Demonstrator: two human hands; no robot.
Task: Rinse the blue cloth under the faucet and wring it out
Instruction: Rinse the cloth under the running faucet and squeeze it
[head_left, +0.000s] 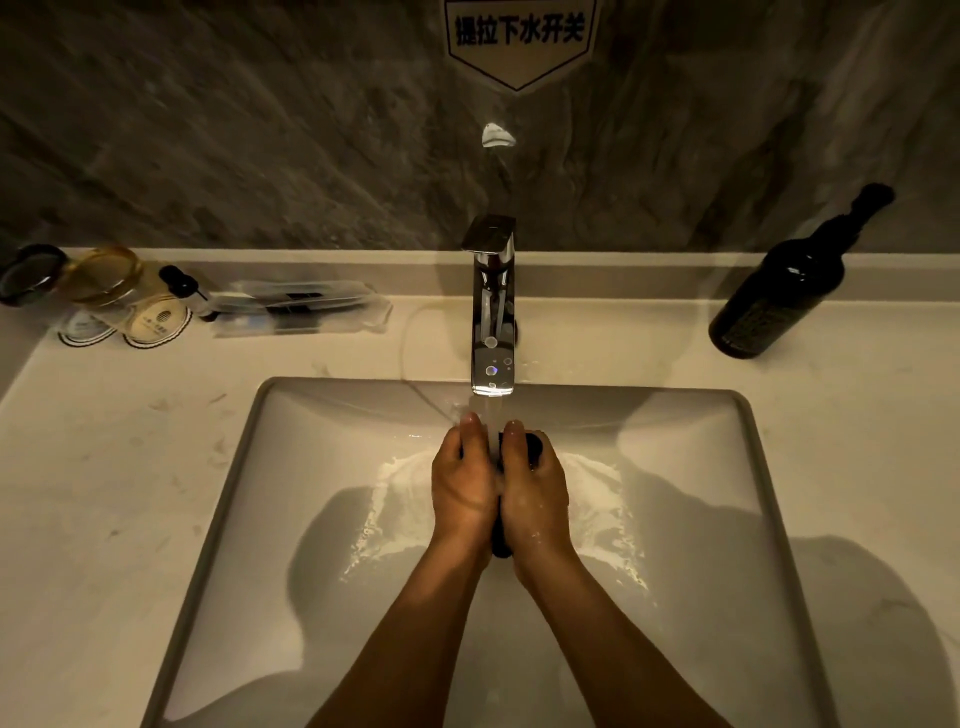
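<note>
Water (492, 421) from the faucet (492, 312) is running right between your hands, which you've got pressed together over the middle of the sink (249, 467). Your left hand (464, 480) and right hand (535, 493) are both clenched around the cloth (534, 449); it looks almost black in this light, with just bits poking out. A dark bottle (779, 291) stands on the bench (104, 441), far right.

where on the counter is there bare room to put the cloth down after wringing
Two bare patches: the counter left of the sink, in front of the jars and plastic packets; and the right side between the faucet and dark bottle, plus in front of the bottle. The back-left corner is crowded.
</note>
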